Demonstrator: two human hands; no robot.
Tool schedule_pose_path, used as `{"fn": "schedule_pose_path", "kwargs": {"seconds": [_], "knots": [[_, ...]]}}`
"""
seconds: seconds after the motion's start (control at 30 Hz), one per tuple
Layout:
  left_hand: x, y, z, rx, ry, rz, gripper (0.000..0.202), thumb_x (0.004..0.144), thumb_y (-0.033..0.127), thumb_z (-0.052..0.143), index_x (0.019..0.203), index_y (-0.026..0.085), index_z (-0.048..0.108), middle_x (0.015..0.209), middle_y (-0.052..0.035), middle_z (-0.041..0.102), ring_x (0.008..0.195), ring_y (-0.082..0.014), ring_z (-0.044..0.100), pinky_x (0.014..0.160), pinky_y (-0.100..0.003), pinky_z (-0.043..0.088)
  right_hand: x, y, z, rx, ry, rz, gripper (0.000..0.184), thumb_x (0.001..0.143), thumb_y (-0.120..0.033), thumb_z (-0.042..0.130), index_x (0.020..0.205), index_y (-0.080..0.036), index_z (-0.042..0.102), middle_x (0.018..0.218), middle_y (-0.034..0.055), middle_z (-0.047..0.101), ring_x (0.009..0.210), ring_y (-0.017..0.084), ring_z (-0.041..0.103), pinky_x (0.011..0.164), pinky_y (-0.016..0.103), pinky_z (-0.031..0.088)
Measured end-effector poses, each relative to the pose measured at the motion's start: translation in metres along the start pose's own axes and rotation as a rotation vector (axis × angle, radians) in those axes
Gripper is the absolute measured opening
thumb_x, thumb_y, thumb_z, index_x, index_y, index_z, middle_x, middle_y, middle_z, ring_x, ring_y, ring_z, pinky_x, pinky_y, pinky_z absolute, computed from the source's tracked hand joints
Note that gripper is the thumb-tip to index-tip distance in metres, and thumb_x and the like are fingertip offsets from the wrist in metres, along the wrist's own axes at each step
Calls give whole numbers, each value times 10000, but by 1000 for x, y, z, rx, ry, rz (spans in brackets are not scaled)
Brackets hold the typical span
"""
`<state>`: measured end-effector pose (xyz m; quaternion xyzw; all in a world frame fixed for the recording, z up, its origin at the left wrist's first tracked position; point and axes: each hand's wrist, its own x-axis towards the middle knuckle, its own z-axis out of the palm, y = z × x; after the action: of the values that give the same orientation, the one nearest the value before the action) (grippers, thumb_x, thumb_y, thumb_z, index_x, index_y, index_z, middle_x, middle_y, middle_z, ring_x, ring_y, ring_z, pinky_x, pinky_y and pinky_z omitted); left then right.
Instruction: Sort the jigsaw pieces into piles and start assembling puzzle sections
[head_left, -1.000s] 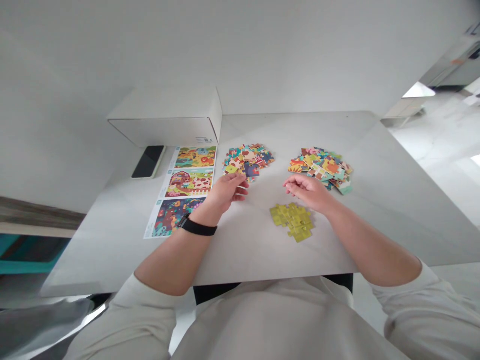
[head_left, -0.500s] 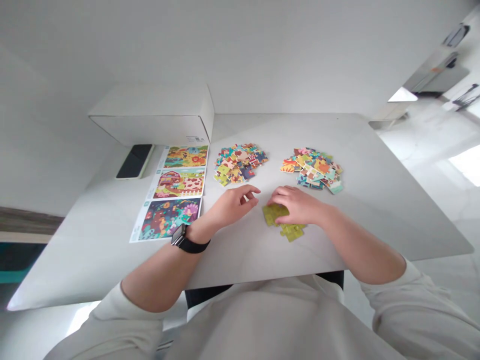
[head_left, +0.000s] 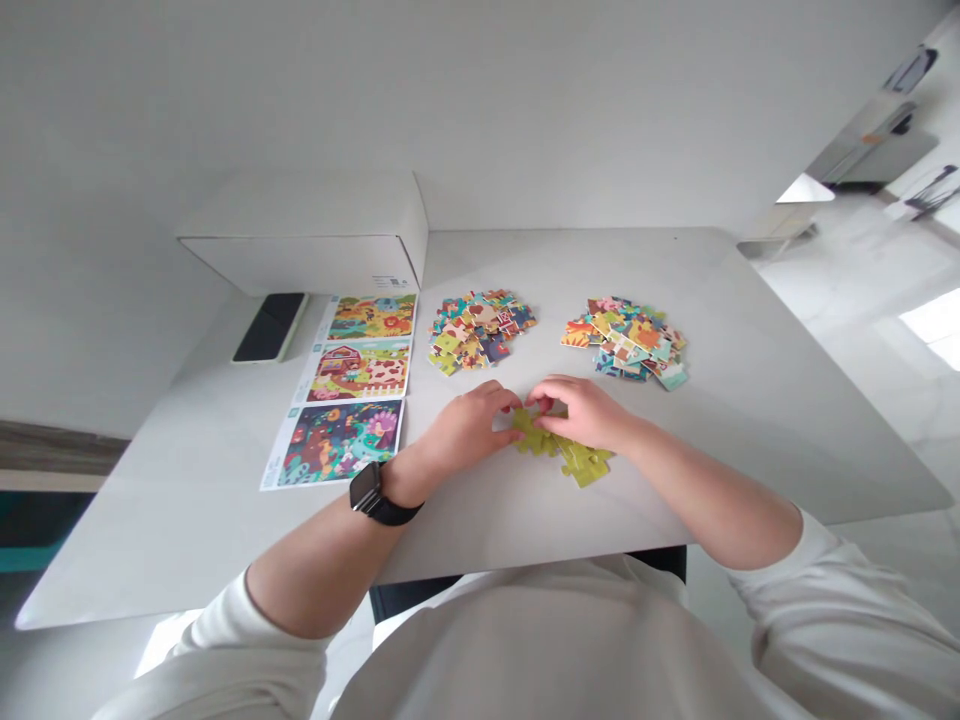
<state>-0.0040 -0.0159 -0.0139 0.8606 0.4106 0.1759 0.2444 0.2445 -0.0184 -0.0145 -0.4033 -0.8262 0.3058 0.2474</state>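
Note:
A small heap of yellow-green puzzle pieces [head_left: 574, 458] lies face down in front of me on the white table [head_left: 750, 400]. My right hand [head_left: 581, 410] rests on top of the heap, fingers curled over its left part. My left hand [head_left: 471, 428], with a black watch on the wrist, meets it from the left and its fingertips pinch the heap's left edge. Beyond the hands lie two piles of colourful puzzle pieces, one in the middle [head_left: 478, 328] and one to the right [head_left: 626, 337].
A sheet with three puzzle pictures [head_left: 346, 388] lies at the left. Behind it sit a dark phone [head_left: 271, 326] and a white cardboard box [head_left: 307, 235] against the wall. The table's right edge borders an open floor.
Both hands drew in from the colourful piles onto the yellow-green heap. The right hand settled on it first, then the left hand closed in on its left edge.

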Motion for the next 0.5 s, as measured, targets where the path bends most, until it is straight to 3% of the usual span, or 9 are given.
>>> {"fn": "schedule_pose_path", "kwargs": {"seconds": [0.13, 0.23, 0.3, 0.4, 0.5], "knots": [[-2, 3, -15, -127, 183, 52, 94, 898, 244, 809, 904, 222, 718, 805, 19, 650, 661, -128, 599, 642, -267, 479, -3, 0, -10, 262, 152, 100, 275, 1033, -492, 671, 1115, -231, 706, 996, 48, 724, 927, 209, 673, 864, 338, 511], [-8, 7, -23, -156, 414, 212, 56, 937, 192, 755, 932, 222, 708, 763, 23, 649, 650, -120, 606, 637, -256, 494, -4, -1, -16, 519, 59, 191, 498, 1075, -657, 511, 982, -213, 717, 849, 42, 705, 784, 188, 631, 740, 318, 486], [-11, 9, -22, -68, 522, 355, 85, 956, 147, 718, 967, 230, 702, 807, 3, 694, 720, -138, 658, 686, -273, 529, -5, -5, -16, 693, -52, 190, 539, 1056, -687, 531, 926, -200, 724, 824, 45, 706, 747, 177, 616, 712, 310, 480], [-11, 9, -18, 87, 495, 490, 150, 967, 112, 701, 1037, 245, 705, 914, -31, 760, 869, -181, 718, 796, -324, 579, -6, -11, -12, 838, -71, 209, 425, 979, -615, 720, 877, -203, 706, 796, 19, 679, 728, 158, 597, 707, 290, 479], [-9, 11, -14, 79, 484, 459, 175, 998, 124, 671, 1118, 245, 708, 1012, -51, 786, 954, -191, 742, 876, -347, 601, -5, -11, -10, 843, 60, 251, 384, 934, -565, 793, 837, -214, 674, 748, -11, 632, 707, 146, 581, 708, 278, 483]]}}
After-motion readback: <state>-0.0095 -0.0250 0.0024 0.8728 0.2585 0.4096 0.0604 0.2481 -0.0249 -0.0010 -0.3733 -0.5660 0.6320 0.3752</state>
